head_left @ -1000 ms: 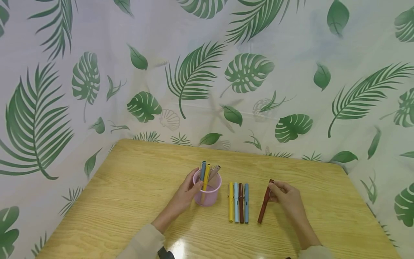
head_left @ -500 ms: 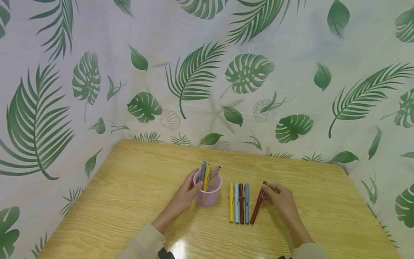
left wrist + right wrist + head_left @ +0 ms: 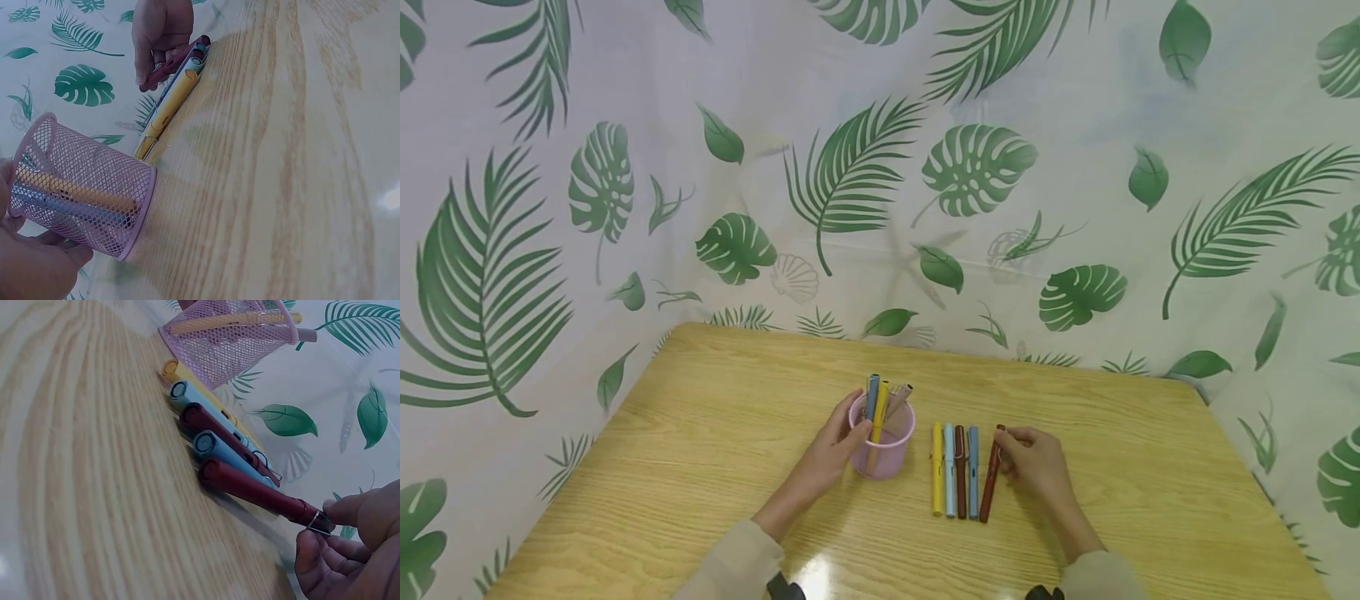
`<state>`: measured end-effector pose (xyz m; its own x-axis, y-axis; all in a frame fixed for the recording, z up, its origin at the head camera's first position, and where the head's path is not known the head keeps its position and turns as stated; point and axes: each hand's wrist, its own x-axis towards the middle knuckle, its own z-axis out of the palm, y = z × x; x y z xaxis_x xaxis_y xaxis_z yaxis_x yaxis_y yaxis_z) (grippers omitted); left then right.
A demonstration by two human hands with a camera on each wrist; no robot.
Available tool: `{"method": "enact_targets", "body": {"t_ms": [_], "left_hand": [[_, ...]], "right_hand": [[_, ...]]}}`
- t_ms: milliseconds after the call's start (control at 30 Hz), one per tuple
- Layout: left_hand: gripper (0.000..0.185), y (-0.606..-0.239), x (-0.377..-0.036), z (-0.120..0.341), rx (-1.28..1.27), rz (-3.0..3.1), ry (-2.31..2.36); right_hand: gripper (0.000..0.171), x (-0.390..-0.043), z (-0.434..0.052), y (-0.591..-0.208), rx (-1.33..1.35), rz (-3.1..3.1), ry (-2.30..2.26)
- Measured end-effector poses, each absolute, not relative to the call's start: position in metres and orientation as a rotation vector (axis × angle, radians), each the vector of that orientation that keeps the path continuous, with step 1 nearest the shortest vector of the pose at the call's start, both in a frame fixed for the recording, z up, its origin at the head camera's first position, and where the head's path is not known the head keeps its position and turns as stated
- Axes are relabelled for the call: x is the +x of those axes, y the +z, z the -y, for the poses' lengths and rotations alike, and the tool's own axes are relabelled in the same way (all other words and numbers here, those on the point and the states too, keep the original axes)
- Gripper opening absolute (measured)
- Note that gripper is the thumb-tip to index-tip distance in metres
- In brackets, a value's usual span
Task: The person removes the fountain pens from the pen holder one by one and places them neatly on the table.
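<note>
My left hand (image 3: pixel 823 457) holds a pink mesh pen cup (image 3: pixel 891 460) by its left side, thumb over the rim. Inside the cup lean a blue pen (image 3: pixel 871 396), a yellow pen (image 3: pixel 878 412) and a greyish pen (image 3: pixel 898 400). Between thumb and fingers, my right hand (image 3: pixel 1043 462) pinches the clip end of a dark red pen (image 3: pixel 256 494). That pen slants beside a row of a yellow pen (image 3: pixel 937 487), a light blue pen (image 3: pixel 950 487), another dark red pen (image 3: pixel 961 492) and a blue pen (image 3: pixel 973 487). Its lower end is close to the blue pen.
Everything stands on a wood-grain table (image 3: pixel 715 392). Behind and along the sides hangs a white cloth (image 3: pixel 865 308) printed with green leaves. Light-coloured sleeves (image 3: pixel 733 562) cover both forearms.
My right hand has moved left with the dark red pen, bringing it from apart to close beside the row and more nearly parallel to it. The left hand and cup have stayed put.
</note>
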<state>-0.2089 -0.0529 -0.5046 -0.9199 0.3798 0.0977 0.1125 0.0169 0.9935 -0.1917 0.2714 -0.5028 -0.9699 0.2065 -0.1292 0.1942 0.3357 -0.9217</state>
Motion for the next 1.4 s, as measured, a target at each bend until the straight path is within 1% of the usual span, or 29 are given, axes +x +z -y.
{"method": "enact_targets", "body": {"t_ms": [167,367,633,933,1133,1400], "left_hand": [[0.063,-0.504,-0.209,0.053,0.523,-2.096,2.009],[0.063,-0.504,-0.209,0.053,0.515,-2.087,2.004],[0.062,-0.503,-0.209,0.052,0.516,-2.085,2.001],[0.063,-0.504,-0.21,0.053,0.503,-2.087,2.003],[0.062,-0.504,-0.209,0.053,0.519,-2.08,2.007],[0.063,-0.504,-0.21,0.053,0.513,-2.086,2.005]], "right_hand": [[0.042,-0.195,-0.267,-0.507,-0.376,2.58,1.698],[0.035,-0.2,-0.262,-0.51,-0.353,2.638,1.531],[0.033,-0.199,-0.261,-0.508,-0.354,2.677,1.396],[0.032,-0.197,-0.259,-0.506,-0.34,2.673,1.356],[0.029,-0.197,-0.253,-0.501,-0.343,2.617,1.295],[0.028,-0.198,-0.233,-0.492,-0.306,2.539,1.434]]}}
